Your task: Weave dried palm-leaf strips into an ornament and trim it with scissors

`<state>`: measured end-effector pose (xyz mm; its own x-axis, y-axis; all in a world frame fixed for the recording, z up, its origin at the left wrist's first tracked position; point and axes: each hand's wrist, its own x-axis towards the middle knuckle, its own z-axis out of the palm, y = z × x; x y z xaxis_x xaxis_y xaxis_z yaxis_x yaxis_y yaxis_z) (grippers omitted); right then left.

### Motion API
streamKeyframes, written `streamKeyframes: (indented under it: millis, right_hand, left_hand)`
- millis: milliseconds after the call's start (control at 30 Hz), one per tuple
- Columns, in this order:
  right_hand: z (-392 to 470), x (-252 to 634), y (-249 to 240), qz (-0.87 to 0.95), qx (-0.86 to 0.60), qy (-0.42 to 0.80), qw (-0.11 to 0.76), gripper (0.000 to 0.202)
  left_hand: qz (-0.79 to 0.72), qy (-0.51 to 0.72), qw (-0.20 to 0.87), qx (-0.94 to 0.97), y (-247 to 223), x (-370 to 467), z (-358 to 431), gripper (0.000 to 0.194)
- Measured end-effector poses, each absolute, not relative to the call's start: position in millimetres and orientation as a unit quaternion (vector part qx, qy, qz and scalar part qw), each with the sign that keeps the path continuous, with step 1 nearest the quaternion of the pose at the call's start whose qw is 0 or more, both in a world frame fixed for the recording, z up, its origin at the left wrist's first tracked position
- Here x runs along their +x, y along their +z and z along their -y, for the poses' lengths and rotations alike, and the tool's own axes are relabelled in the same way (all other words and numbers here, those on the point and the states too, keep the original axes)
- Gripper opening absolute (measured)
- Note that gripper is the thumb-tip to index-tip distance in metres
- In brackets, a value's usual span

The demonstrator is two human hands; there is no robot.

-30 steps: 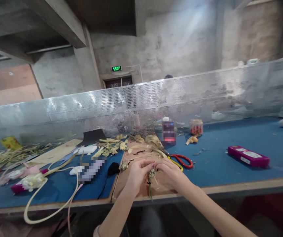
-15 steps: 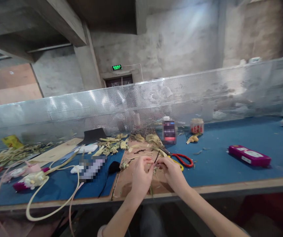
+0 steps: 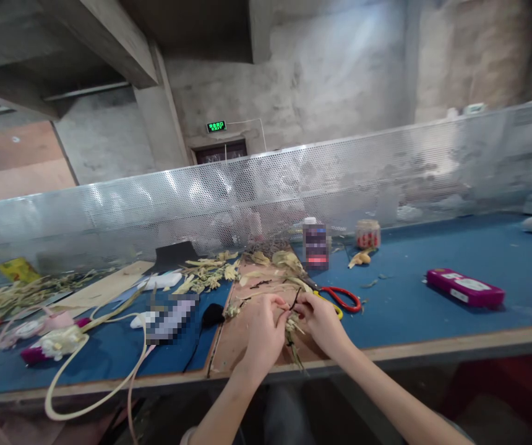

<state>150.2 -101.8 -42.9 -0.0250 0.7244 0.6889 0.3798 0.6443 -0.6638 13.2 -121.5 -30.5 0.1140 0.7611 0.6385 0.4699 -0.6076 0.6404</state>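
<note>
My left hand (image 3: 268, 327) and my right hand (image 3: 318, 318) meet over a brown board (image 3: 235, 343) at the table's front. Each hand is pinched at the fingertips around a thin dark strand (image 3: 296, 298) that sticks up between them. Below the fingers, a small bunch of dried stems (image 3: 292, 346) lies on the board, partly hidden by my hands. Just behind my right hand are scissors with red and yellow handles (image 3: 347, 300). Pale dried leaves (image 3: 289, 261) lie behind the fingers at the board's far end.
A bottle (image 3: 316, 247) and a glass jar (image 3: 368, 235) stand behind. A magenta box (image 3: 464, 288) lies right on the blue table (image 3: 400, 321). Headbands (image 3: 57, 402), a black pouch (image 3: 213, 315) and dried plants (image 3: 210, 272) lie left. A perforated metal screen (image 3: 354, 170) runs behind.
The view has shifted slightly. More of the dried stem bunch shows below my hands, and the dark strand looks bent. Both hands stay pinched together in nearly the same place.
</note>
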Motion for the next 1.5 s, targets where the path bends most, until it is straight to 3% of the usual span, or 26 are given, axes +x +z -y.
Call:
streamKeyframes:
  millis: [167, 467, 833, 1233, 1500]
  right_hand:
    - [96.0, 150.3, -42.8, 0.705, -0.406, 0.153, 0.561, 0.013]
    - [90.5, 152.8, -50.1, 0.751, -0.392, 0.146, 0.511, 0.018]
    - [83.1, 154.8, -54.7, 0.770, -0.404, 0.113, 0.481, 0.019]
    - [88.6, 155.8, -59.8, 0.726, -0.393, 0.098, 0.556, 0.020]
    - [95.0, 159.2, -61.3, 0.707, -0.414, 0.129, 0.559, 0.019]
  left_hand:
    - [-0.398, 0.489, 0.154, 0.761, -31.8, 11.2, 120.2, 0.011]
    - [-0.392, 0.410, 0.014, 0.824, -34.3, 7.2, 121.7, 0.018]
    - [-0.408, 0.374, 0.047, 0.832, -32.5, 4.0, 119.6, 0.020]
    - [-0.401, 0.402, 0.164, 0.807, -36.4, 2.5, 117.3, 0.021]
    - [-0.398, 0.411, 0.254, 0.780, -35.0, 3.4, 117.6, 0.017]
